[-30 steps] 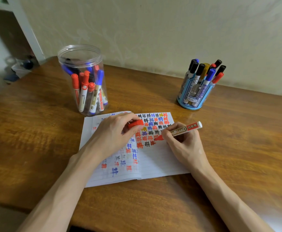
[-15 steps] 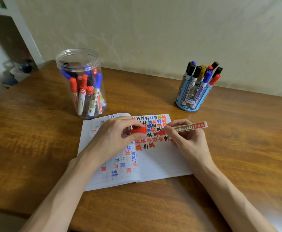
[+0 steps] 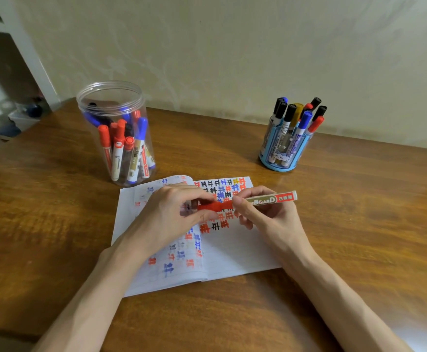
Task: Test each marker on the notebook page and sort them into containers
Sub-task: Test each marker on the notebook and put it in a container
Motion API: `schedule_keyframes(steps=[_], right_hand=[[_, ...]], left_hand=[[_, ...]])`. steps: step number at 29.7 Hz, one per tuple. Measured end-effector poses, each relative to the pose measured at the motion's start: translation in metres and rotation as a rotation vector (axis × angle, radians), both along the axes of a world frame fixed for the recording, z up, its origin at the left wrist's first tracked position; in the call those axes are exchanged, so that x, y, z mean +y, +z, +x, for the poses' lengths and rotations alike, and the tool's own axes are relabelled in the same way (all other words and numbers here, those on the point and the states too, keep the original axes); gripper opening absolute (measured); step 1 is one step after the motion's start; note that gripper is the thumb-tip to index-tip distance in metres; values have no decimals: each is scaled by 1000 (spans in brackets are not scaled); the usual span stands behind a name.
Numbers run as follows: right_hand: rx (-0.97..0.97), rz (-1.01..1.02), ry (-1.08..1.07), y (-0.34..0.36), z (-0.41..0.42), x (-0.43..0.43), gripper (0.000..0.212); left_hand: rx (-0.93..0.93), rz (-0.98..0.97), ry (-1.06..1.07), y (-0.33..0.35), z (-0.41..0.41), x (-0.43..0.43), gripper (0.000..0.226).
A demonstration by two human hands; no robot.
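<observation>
Two hands meet over the notebook (image 3: 232, 257), and the risk sits right between them. The left hand (image 3: 166, 214) pinches a red cap (image 3: 208, 206) against the front end of the marker (image 3: 270, 199), which the right hand (image 3: 273, 222) grips by its barrel. If cap and barrel are out of line, the cap could go on crooked or skid off, and the nib could streak a finger or the page beneath the hands. A cap left short of seating would likely let the marker dry out; whether it is fully home cannot be told. Sorting comes after, and a wrong choice looks easy. A clear jar (image 3: 90, 148) stands beyond the left hand and a blue holder (image 3: 278, 165) beyond the right, both with markers in them.

The left hand lies palm down, thumb and forefinger closed on the cap, wrist low over the left page. The right hand's fingers wrap the barrel, whose tail points away to the right and slightly up. Both forearms reach in from the near edge of the table (image 3: 359, 224).
</observation>
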State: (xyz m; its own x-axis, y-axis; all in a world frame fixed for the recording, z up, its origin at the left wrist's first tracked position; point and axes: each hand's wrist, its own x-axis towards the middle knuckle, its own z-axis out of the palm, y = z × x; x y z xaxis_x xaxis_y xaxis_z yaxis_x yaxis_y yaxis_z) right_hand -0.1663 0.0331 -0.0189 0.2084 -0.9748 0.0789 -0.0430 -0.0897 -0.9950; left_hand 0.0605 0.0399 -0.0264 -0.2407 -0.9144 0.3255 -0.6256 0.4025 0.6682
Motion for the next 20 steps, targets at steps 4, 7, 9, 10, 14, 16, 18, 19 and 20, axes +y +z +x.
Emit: schedule_keyframes(steps=[4, 7, 9, 10, 14, 16, 18, 19, 20], right_hand=[[48, 26, 60, 4, 1, 4, 21], [-63, 180, 153, 10, -2, 2, 22], [-64, 224, 140, 13, -6, -1, 22], [-28, 204, 110, 13, -8, -2, 19], [83, 55, 84, 12, -19, -5, 17], [146, -28, 96, 10, -21, -5, 15], [170, -70, 94, 9, -20, -5, 14], [169, -77, 90, 8, -19, -5, 14], [164, -77, 84, 7, -18, -5, 14]], left_hand=[[8, -29, -30, 4, -2, 2, 46], [26, -19, 3, 4, -1, 2, 36], [40, -9, 14, 6, -1, 2, 30], [41, -6, 13, 6, -2, 2, 27], [75, 22, 25, 5, -1, 4, 30], [83, -3, 39, 4, -2, 5, 38], [84, -25, 44, 4, -3, 6, 44], [76, -33, 45, 4, -4, 6, 45], [63, -41, 47, 3, -4, 6, 45]])
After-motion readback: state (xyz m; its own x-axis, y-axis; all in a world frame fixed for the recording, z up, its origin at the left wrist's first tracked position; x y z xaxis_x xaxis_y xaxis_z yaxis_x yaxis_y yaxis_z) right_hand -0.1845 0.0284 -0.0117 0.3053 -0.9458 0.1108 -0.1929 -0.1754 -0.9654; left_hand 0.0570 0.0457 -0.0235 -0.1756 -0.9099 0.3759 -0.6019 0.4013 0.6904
